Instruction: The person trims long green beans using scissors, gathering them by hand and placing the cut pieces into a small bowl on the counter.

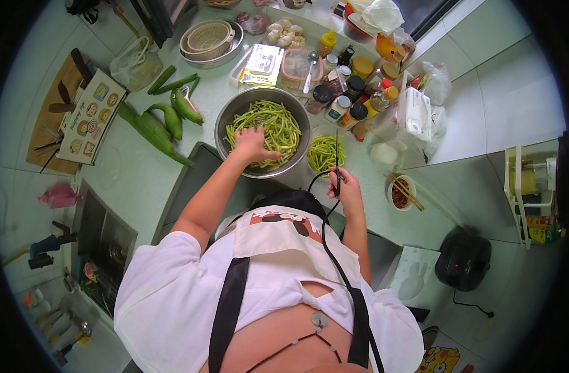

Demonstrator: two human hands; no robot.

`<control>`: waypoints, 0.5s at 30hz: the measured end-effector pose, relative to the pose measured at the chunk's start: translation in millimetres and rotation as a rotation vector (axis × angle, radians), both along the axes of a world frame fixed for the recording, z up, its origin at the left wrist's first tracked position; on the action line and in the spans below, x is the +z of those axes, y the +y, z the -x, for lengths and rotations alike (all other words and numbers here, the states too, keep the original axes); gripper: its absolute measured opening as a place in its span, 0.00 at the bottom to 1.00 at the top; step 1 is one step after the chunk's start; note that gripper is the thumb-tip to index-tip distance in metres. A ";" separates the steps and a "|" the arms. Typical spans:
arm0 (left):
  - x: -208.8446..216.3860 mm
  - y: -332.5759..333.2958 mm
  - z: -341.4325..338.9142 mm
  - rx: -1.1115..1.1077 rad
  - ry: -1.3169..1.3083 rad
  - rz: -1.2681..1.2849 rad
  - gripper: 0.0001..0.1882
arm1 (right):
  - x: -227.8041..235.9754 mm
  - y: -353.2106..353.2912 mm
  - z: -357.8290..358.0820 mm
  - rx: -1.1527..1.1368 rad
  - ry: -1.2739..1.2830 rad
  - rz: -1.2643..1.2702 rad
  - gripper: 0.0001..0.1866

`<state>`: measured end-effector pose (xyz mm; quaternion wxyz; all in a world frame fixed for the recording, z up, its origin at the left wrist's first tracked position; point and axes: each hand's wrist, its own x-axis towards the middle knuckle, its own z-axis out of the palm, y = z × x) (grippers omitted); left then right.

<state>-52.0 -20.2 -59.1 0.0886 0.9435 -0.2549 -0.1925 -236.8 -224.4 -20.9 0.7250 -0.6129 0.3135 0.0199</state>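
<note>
A steel bowl (219, 118) full of long green beans (278, 127) stands at the counter's front edge. My left hand (250, 144) lies on the beans, its thumb stretched out to the right and its fingers apart, tips partly sunk among them. Just right of that bowl is a smaller clear bowl with shorter pieces of green bean (325, 153). My right hand (348, 188) is closed around the handles of a pair of scissors (337, 149). Their blades point away from me, beside the smaller bowl, and look closed together.
Green peppers (166, 118) and large green stalks lie to the left, near a knife block (85, 118). Jars and bottles (353, 87) crowd the back right. A small bowl with chopsticks (401, 191) sits at the right. The sink (104, 242) is at far left.
</note>
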 end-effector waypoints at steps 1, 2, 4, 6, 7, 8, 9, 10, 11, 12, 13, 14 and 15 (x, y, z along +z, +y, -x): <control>-1.3 -5.6 1.2 0.014 0.024 0.017 0.56 | 0.1 0.5 0.4 0.002 -0.002 -0.003 0.13; -0.9 -10.6 4.1 0.030 0.047 0.033 0.56 | 1.4 1.4 0.4 -0.004 0.006 -0.016 0.13; 3.1 -16.2 9.8 0.048 0.063 0.047 0.52 | 1.5 0.8 0.4 -0.007 0.009 -0.009 0.13; -10.0 -14.3 2.6 0.047 0.080 0.143 0.47 | 4.1 1.5 0.7 -0.014 0.006 -0.019 0.13; -16.6 -12.7 -1.4 0.048 0.087 0.191 0.45 | 5.1 0.5 -0.7 -0.017 0.001 -0.009 0.13; -18.2 -10.4 -2.6 0.074 0.055 0.291 0.36 | 5.0 0.0 -0.8 -0.019 0.000 -0.004 0.13; -18.8 -9.2 -6.2 0.069 0.074 0.301 0.34 | 4.9 -0.5 -1.0 -0.021 -0.002 0.002 0.13; -18.4 -8.8 -11.3 0.064 0.092 0.311 0.32 | 4.4 -1.6 -1.5 -0.017 -0.009 0.001 0.13; -18.1 -7.9 -13.3 0.058 0.114 0.320 0.30 | 2.9 -2.4 -1.4 -0.013 -0.014 -0.002 0.13; -17.7 -7.4 -12.4 0.057 0.051 0.362 0.25 | 2.0 -2.6 -1.6 -0.010 -0.018 -0.005 0.13; -16.4 -5.9 -12.4 0.085 0.086 0.407 0.25 | 2.6 -1.9 -1.7 -0.007 -0.018 -0.005 0.13; -7.9 -4.4 -12.2 0.110 0.122 0.453 0.24 | 3.8 -1.4 -1.8 -0.007 -0.018 -0.005 0.13; -1.3 -3.3 -12.3 0.136 0.157 0.498 0.24 | 4.3 -1.1 -2.0 -0.006 -0.018 -0.005 0.13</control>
